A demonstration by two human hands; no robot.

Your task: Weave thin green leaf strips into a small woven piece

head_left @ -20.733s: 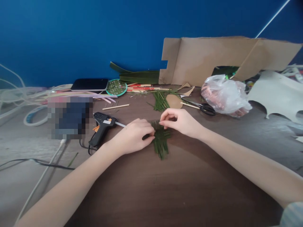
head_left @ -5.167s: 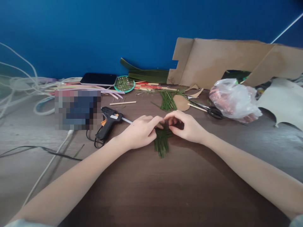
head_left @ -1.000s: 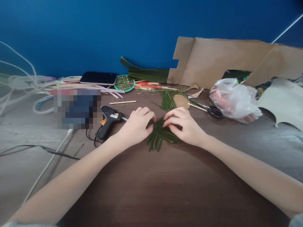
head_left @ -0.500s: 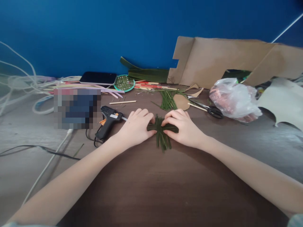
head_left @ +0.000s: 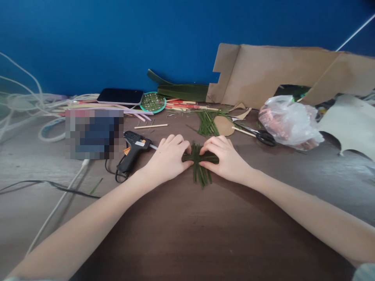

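Observation:
Dark green leaf strips [head_left: 202, 175], crossed into a small star-like bundle, lie on the brown table in front of me. My left hand [head_left: 171, 157] pinches the left arm of the bundle between thumb and fingers. From the other side my right hand [head_left: 225, 158] grips the right arm, its thumb and fingertips close to the centre. Strips fan out below toward me, and a few short ends stick up between the hands. Just beyond the hands is a pile of cut green strips [head_left: 207, 124], beside a round piece of brown cardboard [head_left: 224, 125].
A black hot glue gun [head_left: 133, 152] lies left of my left hand. Scissors [head_left: 263, 136] and a plastic bag [head_left: 293, 123] are at the right. Along the back are a phone [head_left: 120, 96], a green-rimmed round dish [head_left: 152, 102], long leaves [head_left: 184, 92] and a cardboard sheet [head_left: 269, 74].
My right hand has shifted slightly left, its fingertips nearer the centre of the strips. My left hand keeps its place and its pinch.

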